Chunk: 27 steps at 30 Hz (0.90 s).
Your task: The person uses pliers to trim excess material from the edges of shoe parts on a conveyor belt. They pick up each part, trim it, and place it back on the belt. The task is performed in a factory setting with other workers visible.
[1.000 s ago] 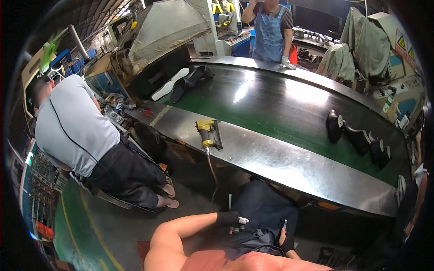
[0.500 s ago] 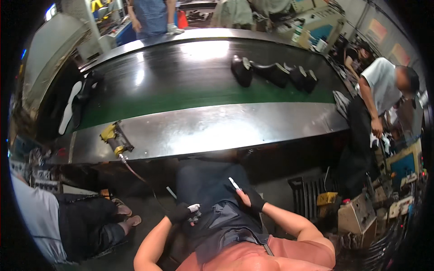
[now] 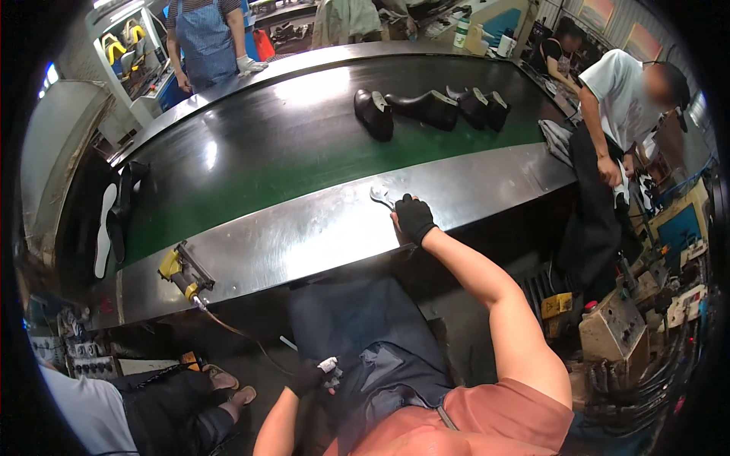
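My right hand (image 3: 415,220), in a black glove with bare fingertips, is closed round an adjustable wrench (image 3: 382,197). The wrench's silver jaw points left over the metal ledge (image 3: 319,228), and the hand hides most of its handle. Low over my lap, beside the dark apron (image 3: 365,319), my left hand (image 3: 315,376) wears a black glove with white wrapping at a finger. Its fingers are curled; what they hold, if anything, cannot be made out. Left on the ledge lies a yellow and black air stapler (image 3: 182,272) with a hose running down from it.
Several black shoes (image 3: 422,109) stand on the dark green belt (image 3: 251,152). White and black soles (image 3: 107,228) lie at its left end. One person (image 3: 209,45) stands across the belt, another (image 3: 623,99) at right, and a third (image 3: 160,403) at lower left. A control box (image 3: 613,332) is at right.
My right hand has moved from my lap up to the metal ledge, where it grips the wrench. The left hand stays low by my lap. My view has turned slightly.
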### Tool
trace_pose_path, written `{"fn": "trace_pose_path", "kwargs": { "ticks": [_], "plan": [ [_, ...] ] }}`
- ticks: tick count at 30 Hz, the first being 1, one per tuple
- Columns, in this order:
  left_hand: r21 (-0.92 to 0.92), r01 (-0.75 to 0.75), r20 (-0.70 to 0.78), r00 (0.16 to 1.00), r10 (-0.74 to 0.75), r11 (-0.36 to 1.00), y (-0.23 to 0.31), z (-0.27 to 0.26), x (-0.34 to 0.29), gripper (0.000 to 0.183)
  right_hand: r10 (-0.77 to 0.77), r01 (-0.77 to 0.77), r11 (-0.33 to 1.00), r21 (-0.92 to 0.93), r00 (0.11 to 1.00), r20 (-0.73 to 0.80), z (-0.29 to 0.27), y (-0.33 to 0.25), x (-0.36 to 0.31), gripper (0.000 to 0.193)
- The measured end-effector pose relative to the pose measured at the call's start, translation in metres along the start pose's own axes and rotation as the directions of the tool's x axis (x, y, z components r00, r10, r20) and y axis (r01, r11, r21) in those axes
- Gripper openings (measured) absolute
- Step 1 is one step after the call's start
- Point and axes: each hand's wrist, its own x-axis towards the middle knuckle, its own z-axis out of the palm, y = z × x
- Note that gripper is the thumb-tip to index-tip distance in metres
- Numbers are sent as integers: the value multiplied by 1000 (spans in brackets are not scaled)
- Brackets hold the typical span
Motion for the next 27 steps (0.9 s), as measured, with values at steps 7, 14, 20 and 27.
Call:
{"fn": "trace_pose_path", "kwargs": {
  "ticks": [7,14,20,27],
  "plan": [
    [-51,100,21,995,-99,994,12,-1,-1,34,-14,22,995,96,997,-82,2,2,0,31],
    [5,164,85,983,-164,986,26,-7,11,33,15,77,966,246,935,-354,16,9,-10,28],
    [108,274,159,944,-289,956,48,-9,22,26,44,35,974,223,940,-339,23,12,-7,27],
    [36,314,152,936,-316,949,53,-5,25,36,47,68,954,291,927,-373,25,11,-6,24]
  ]
}}
